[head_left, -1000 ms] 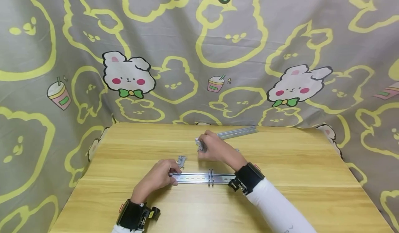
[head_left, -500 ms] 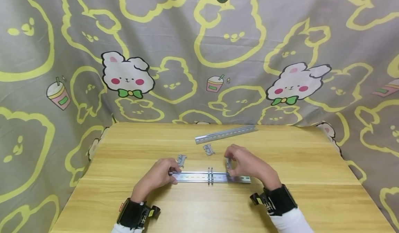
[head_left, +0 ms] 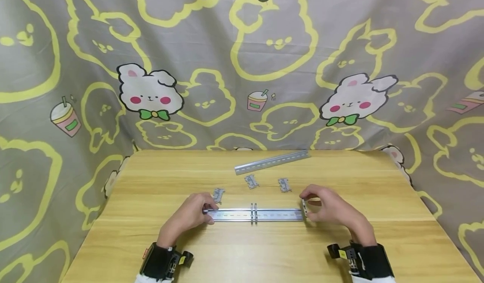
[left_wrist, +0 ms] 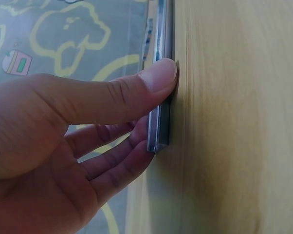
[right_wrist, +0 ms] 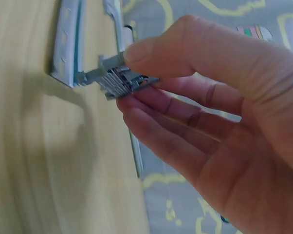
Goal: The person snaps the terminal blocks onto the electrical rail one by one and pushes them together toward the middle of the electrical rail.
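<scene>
In the head view a slotted metal DIN rail (head_left: 234, 215) lies across the table, with two thin grey terminal blocks (head_left: 254, 214) standing on it near the middle. My left hand (head_left: 194, 209) pinches the rail's left end; in the left wrist view the thumb (left_wrist: 158, 77) lies along one side, fingers behind. My right hand (head_left: 329, 205) holds another grey terminal block (head_left: 304, 209) upright at the rail's right end. Seen from the right wrist, this block (right_wrist: 119, 78) sits between thumb and fingertips, its narrow edge right at the rail's end (right_wrist: 66, 48).
Behind the rail, several loose grey terminal blocks lie flat, one (head_left: 218, 195) near my left hand and others (head_left: 251, 181) farther back. A second DIN rail (head_left: 272, 162) lies slanted at the wooden table's (head_left: 170, 173) back edge, before a patterned curtain (head_left: 211, 43).
My right hand has come from the loose blocks at the back, forward and rightward to the rail's right end, carrying a terminal block. My left hand stays on the rail's left end.
</scene>
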A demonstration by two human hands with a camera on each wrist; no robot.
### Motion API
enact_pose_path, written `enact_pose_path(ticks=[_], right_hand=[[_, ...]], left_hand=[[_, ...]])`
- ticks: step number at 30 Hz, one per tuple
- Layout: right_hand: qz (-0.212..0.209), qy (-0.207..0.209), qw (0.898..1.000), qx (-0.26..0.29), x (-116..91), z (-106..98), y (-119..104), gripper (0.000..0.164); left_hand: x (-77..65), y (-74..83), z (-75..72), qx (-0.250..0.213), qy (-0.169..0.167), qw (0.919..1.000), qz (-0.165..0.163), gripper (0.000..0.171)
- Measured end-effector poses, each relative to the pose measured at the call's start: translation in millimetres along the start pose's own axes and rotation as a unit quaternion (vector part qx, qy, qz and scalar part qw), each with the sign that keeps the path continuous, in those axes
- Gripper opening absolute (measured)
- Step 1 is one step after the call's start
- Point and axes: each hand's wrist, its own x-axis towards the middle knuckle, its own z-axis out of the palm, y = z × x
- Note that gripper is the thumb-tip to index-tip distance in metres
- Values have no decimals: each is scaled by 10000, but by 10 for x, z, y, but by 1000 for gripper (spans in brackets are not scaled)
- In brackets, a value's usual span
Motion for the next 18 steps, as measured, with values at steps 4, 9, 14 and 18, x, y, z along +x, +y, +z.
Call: enact_pose_path(ticks=[4, 9, 14, 18], right_hand=[[19, -139, 9992, 377, -37, -40, 59, 40], [132, -240, 9985, 469, -41, -38, 105, 42], [188, -313, 9981, 488, -36, -21, 114, 42], [283, -401, 9973, 544, -45, 10, 108, 42]], left_hand=[[-9, 0, -4, 4, 13, 10000, -45, 28], [-9, 13, -8, 20, 83, 10000, -29, 29], [-6, 25, -9, 39, 53, 10000, -44, 30], [0, 40, -4, 76, 31, 9999, -58, 30]])
